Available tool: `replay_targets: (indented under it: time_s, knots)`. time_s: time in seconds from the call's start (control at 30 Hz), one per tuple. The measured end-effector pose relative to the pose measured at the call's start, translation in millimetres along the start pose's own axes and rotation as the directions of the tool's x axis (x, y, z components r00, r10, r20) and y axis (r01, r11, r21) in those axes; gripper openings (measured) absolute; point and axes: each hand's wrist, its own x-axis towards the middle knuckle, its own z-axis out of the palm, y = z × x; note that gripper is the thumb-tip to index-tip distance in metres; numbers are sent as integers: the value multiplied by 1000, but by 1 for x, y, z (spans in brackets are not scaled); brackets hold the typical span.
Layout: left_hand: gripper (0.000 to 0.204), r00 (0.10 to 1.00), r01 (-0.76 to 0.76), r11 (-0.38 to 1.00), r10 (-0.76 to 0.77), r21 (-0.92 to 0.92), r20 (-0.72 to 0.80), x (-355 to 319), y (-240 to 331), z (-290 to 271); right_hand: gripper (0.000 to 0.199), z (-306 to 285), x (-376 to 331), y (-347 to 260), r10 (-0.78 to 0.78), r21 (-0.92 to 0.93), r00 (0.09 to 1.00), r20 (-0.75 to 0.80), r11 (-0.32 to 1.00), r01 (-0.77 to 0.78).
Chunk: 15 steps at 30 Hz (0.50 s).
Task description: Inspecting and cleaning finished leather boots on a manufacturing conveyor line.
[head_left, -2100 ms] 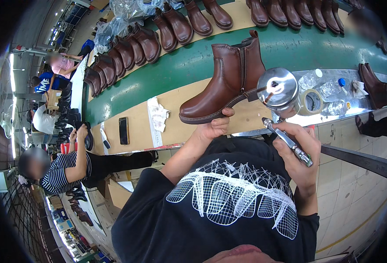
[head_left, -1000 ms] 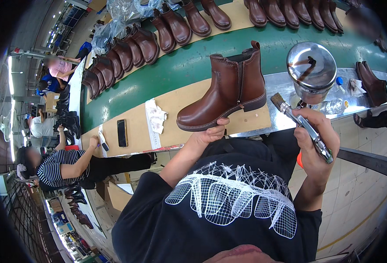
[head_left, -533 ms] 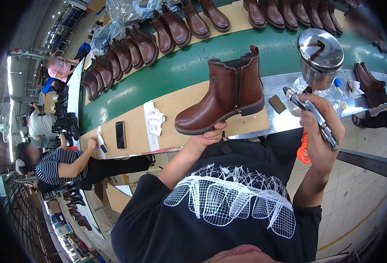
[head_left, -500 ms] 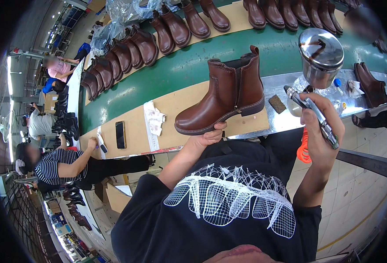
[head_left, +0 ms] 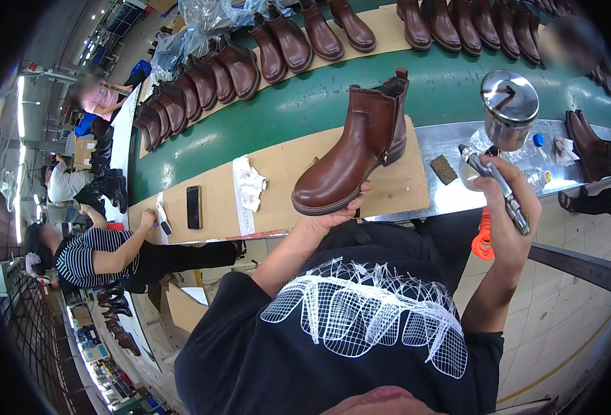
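Observation:
My left hand (head_left: 334,218) supports a brown ankle boot (head_left: 355,153) from under its sole, holding it upright above a brown cardboard sheet (head_left: 288,181). My right hand (head_left: 509,207) is closed around a spray gun (head_left: 495,138) with a shiny metal cup on top. The gun sits to the right of the boot, apart from it, nozzle end toward the boot's heel side.
A green conveyor belt (head_left: 292,114) carries a row of brown boots (head_left: 250,55). A phone (head_left: 193,207), a stained rag (head_left: 249,188) and a small brown sponge (head_left: 444,169) lie on the bench. A person in a striped shirt (head_left: 91,252) works at my left.
My right hand has carried the spray gun rightward and up, away from the boot. My left hand has tilted the boot more upright and shifted it slightly right.

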Motion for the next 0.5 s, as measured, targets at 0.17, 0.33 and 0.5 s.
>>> replay_targets:
  time_s: [0.17,0.33,0.5]
  knots:
    - [85,997,-72,996,71,60,10,3,5,7,25,0,-6,-14,3,-15,998,58,1000,-2]
    - [83,998,-46,997,43,69,44,4,10,6,29,-1,-7,-26,-7,10,1000,27,1000,6]
    - [86,998,-55,995,53,87,25,5,17,6,34,-3,-18,-24,9,-40,997,79,999,-6]
